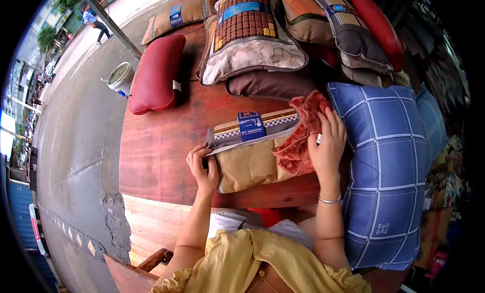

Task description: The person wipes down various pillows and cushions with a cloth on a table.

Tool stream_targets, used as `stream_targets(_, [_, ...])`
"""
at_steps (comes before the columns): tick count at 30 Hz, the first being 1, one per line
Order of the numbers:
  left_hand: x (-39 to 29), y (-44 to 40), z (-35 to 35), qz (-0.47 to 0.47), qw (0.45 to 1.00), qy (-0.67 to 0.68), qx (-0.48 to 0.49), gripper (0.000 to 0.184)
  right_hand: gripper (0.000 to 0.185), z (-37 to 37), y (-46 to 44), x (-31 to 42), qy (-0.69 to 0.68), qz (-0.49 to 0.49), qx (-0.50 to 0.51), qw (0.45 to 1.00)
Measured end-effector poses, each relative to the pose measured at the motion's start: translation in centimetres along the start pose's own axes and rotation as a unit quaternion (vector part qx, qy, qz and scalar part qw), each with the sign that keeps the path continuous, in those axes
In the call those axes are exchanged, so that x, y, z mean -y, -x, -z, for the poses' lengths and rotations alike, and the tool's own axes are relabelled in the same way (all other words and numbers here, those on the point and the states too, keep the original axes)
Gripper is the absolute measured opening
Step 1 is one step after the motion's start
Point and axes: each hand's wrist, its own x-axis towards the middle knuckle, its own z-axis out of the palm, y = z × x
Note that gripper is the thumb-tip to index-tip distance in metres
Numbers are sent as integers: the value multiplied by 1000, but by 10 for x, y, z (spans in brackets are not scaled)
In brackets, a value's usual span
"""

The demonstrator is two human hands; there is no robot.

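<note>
A small tan pillow (245, 166) with a bamboo-slat strip and a blue paper label band (251, 127) lies in front of me on the reddish wooden table (161, 161). My left hand (203, 167) pinches the pillow's left end, thumb and fingers closed around its edge. At the other end, my right hand (328, 141) grips a crumpled red cloth (295, 154), which rests against the pillow and covers its right end. Part of the cloth sticks up beyond the fingers.
A blue checked pillow (386, 177) stands close on my right. Behind lie a red pillow (157, 73), a brown-beaded pillow (245, 33) and several others. A white bucket (121, 78) is beyond the table's left edge, near a metal pole (113, 28). Someone walks on the street (96, 25).
</note>
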Motion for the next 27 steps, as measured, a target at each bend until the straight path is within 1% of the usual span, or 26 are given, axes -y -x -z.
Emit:
stream_targets(1, [0,0,0,-1,1000,-3,-2,21,43,-3,1,9,-6,-2,7,1000])
stream_targets(2, [0,0,0,-2,1000,-4,-3,21,44,-5,1,19,7,22,0,1000])
stream_targets(4, [-2,-1,1,3,1000,-2,0,21,49,-18,5,52,-72,56,30,995])
stream_targets(5, [-1,-1,1,-1,1000,-3,1,21,50,-28,9,72,-88,79,48,992])
stream_targets(6, [2,0,0,4,1000,-1,-1,20,50,-33,12,94,-123,94,66,986])
stream_targets(8, [11,4,-1,21,1000,-5,-3,20,50,-46,22,131,-193,147,68,968])
stream_targets(9, [19,9,-2,33,999,-12,-3,22,50,-50,28,146,-236,173,64,954])
stream_targets(10, [51,24,-2,29,999,-39,-12,25,49,-51,31,159,-271,190,69,941])
stream_targets(11, [67,31,-6,98,988,115,-6,31,48,-51,33,163,-290,199,74,933])
stream_targets(12, [61,26,-7,167,950,264,-21,37,49,-51,31,160,-302,195,78,930])
stream_targets(13, [54,25,-3,71,992,105,4,37,50,-49,30,154,-314,190,84,927])
stream_targets(14, [47,25,1,-27,998,-57,-3,37,52,-47,29,144,-302,189,82,931])
stream_targets(15, [29,15,1,29,999,32,-1,27,48,-41,24,130,-272,193,69,940])
stream_targets(17, [6,3,2,0,1000,13,5,25,50,-32,14,92,-213,164,36,962])
stream_targets(18, [5,2,0,1,1000,12,-2,25,51,-21,7,70,-199,127,40,971])
stream_targets(19, [4,2,0,-3,1000,7,-1,24,52,-12,5,49,-139,88,34,986])
stream_targets(21, [5,2,1,-10,1000,1,0,22,48,5,0,15,-56,51,5,997])
stream_targets(22, [4,2,1,-9,1000,-3,-2,22,46,8,1,1,-36,27,-7,999])
stream_targets(25, [2,1,1,-8,1000,-9,-6,21,43,2,5,-17,-71,-48,-26,996])
stream_targets(26, [2,1,1,-5,1000,-8,-6,21,43,-3,10,-15,-72,-41,-42,996])
stream_targets(27, [3,2,0,-2,1000,-7,-4,21,42,0,11,-2,-44,-36,-44,997])
